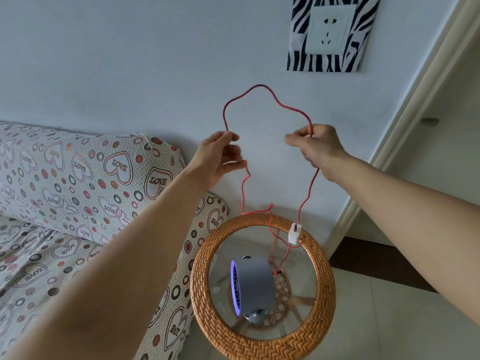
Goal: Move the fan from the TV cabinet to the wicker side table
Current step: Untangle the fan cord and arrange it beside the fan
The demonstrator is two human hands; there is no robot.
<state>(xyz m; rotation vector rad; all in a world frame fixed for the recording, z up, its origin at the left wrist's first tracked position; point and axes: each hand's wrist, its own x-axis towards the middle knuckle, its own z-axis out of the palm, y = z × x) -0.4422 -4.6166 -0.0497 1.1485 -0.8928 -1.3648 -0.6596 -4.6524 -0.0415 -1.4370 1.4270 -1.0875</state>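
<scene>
Head view shows the fan (pixel 255 287) standing on the glass top of the wicker table (pixel 262 344), so the move itself looks done. The hands are raised and apart, the left hand (pixel 220 157) and the right hand (pixel 315 149) each pinching the red cable (pixel 259 87), whose white plug (pixel 294 233) hangs at the table rim. I judge that only plugging into the socket (pixel 328 28) above, or laying the cable down, is left.

Heart-print sofa (pixel 65 190) at left — zebra-framed socket (pixel 328 29) above.
</scene>
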